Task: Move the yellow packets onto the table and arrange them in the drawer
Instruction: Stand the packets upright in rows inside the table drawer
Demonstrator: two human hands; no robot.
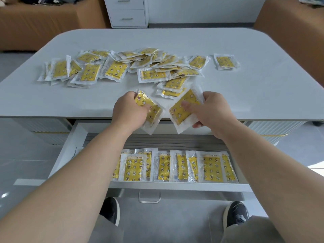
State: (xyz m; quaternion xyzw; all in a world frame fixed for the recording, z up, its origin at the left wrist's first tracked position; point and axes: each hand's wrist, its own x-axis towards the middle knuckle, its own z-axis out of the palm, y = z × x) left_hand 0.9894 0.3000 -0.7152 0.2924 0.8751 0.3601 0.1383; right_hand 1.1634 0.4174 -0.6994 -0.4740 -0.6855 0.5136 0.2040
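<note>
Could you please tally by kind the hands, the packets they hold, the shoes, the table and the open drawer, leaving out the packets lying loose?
Hands: 2 (left hand, right hand)
Held yellow packets: 2
Shoes: 2
Table: 1
Open drawer: 1
Total: 8

Many yellow packets point(140, 67), clear-edged with star and moon prints, are scattered flat on the table point(245, 95). A row of packets point(175, 167) is laid overlapping in the open drawer point(70, 146) below the table's near edge. Two packets point(182, 109) are held tilted above this edge.
</note>
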